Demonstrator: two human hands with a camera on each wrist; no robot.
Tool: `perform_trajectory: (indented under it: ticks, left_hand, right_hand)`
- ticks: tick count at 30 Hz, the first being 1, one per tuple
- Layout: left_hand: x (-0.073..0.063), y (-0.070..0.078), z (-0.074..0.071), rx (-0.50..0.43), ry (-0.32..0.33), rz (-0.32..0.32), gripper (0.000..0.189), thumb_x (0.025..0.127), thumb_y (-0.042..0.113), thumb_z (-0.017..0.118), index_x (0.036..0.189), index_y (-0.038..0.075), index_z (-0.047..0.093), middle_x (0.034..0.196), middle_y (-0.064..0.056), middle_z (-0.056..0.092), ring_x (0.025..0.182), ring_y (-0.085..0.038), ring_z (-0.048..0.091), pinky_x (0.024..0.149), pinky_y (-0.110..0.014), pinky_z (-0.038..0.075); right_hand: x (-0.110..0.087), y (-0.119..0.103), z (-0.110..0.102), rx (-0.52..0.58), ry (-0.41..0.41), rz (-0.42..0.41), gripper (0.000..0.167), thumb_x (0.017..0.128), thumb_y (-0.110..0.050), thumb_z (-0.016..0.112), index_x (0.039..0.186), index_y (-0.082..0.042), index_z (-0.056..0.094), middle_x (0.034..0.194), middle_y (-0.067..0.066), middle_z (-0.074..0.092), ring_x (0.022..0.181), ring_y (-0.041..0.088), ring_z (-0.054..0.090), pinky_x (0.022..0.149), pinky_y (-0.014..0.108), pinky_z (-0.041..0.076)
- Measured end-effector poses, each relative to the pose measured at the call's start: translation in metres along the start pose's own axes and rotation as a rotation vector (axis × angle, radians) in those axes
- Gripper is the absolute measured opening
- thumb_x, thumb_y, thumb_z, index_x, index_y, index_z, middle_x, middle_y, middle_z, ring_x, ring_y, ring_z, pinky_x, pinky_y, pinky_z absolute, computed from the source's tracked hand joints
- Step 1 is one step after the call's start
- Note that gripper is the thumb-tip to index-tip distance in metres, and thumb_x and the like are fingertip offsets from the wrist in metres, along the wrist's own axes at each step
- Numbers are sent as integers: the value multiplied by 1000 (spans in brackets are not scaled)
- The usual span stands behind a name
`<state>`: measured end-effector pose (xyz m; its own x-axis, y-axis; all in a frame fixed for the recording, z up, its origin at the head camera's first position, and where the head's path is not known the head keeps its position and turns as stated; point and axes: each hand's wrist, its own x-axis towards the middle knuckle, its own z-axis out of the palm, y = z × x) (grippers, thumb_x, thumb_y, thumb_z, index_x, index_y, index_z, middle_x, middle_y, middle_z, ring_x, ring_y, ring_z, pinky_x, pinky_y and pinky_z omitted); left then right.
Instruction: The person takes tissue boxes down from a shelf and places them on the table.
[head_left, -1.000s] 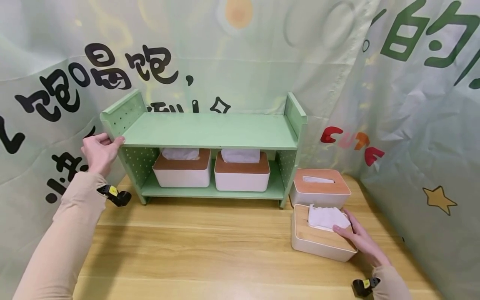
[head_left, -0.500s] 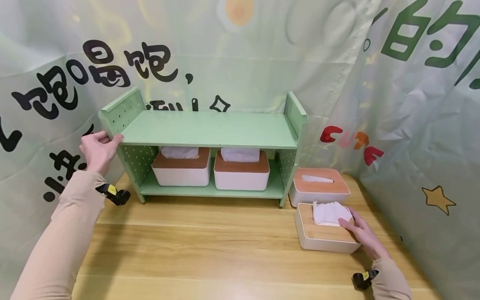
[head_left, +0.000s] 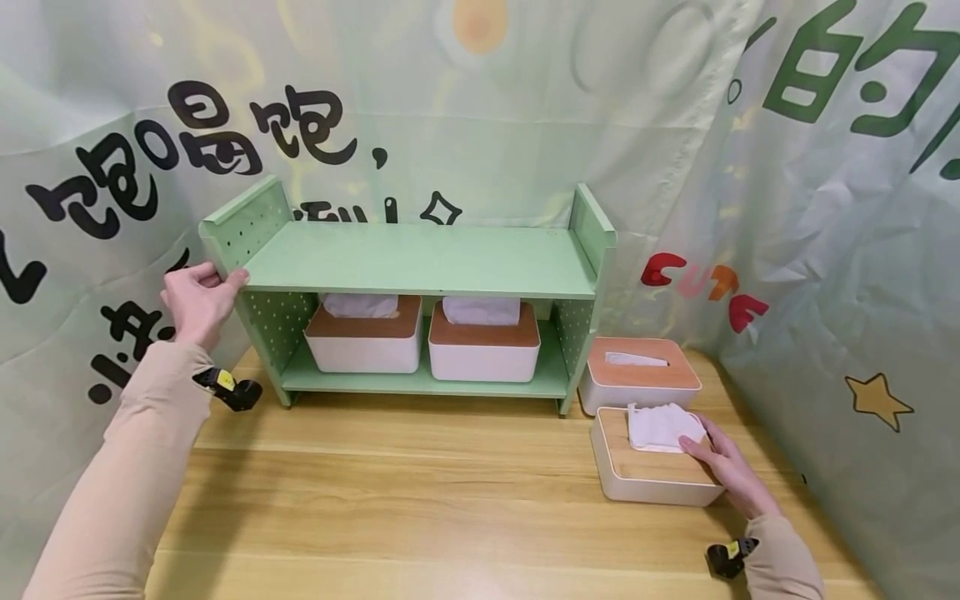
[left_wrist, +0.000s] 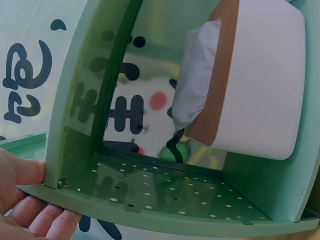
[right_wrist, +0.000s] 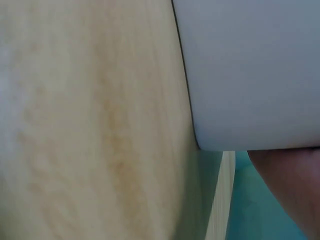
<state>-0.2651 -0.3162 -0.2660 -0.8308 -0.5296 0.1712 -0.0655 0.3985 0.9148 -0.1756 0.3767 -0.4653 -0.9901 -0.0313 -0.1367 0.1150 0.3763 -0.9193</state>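
My left hand (head_left: pixel 198 304) grips the left side of a green two-tier shelf (head_left: pixel 420 260), thumb at the top board's front corner. In the left wrist view its fingers (left_wrist: pixel 47 220) lie along the outside of the perforated side panel. On the lower tier sit two white tissue boxes with brown lids, a left one (head_left: pixel 367 354) and a right one (head_left: pixel 483 358), tissue sticking up from each. My right hand (head_left: pixel 731 475) holds the right end of another tissue box (head_left: pixel 660 492) on the table, thumb over its wooden lid by the tissue. The right wrist view shows its plain side (right_wrist: pixel 255 75).
Directly behind the held box stands another tissue box (head_left: pixel 641 392), just right of the shelf. Printed fabric (head_left: pixel 832 275) hangs at the back and both sides. Wooden tabletop (head_left: pixel 390 500) spreads in front of the shelf.
The right hand has turned the tissue box straighter and shifted it slightly right and back, against the box behind. Over the last half second it hardly moves. The left hand keeps its grip.
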Motion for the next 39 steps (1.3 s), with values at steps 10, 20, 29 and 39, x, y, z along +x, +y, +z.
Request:
perform_trajectory:
  ticks: [10,20,29,39]
  left_hand:
    - [0,1,1,11,11,5,53,92,29,70,138,7,57,49,42,42,149,-20,22,122,-39,13]
    - [0,0,0,10,12,8,53,92,28,70,138,7,57,59,44,49,150,-19,21,121,-40,15]
    - [0,-1,0,-20,-9,4,54,92,26,71,139,7,55,53,43,46,154,-14,13,126,-38,12]
    - [0,2,-2,-24,-16,-12,54,94,29,70,141,8,55,96,20,69,155,-11,15,123,-32,30]
  right_hand:
    - [1,1,0,6,1,8,84,106,-28,49,157,8,-7,162,34,-15,150,52,-14,119,70,-6]
    - [1,1,1,14,-4,10,84,106,-29,49,156,8,-8,162,35,-15,149,53,-12,119,71,-5]
    - [0,2,1,25,15,-30,82,105,-25,51,157,8,-4,164,34,-11,150,50,-9,120,68,-4]
    - [-2,1,3,-94,114,-157,84,102,-20,58,158,7,0,160,39,11,151,46,10,94,-8,16]
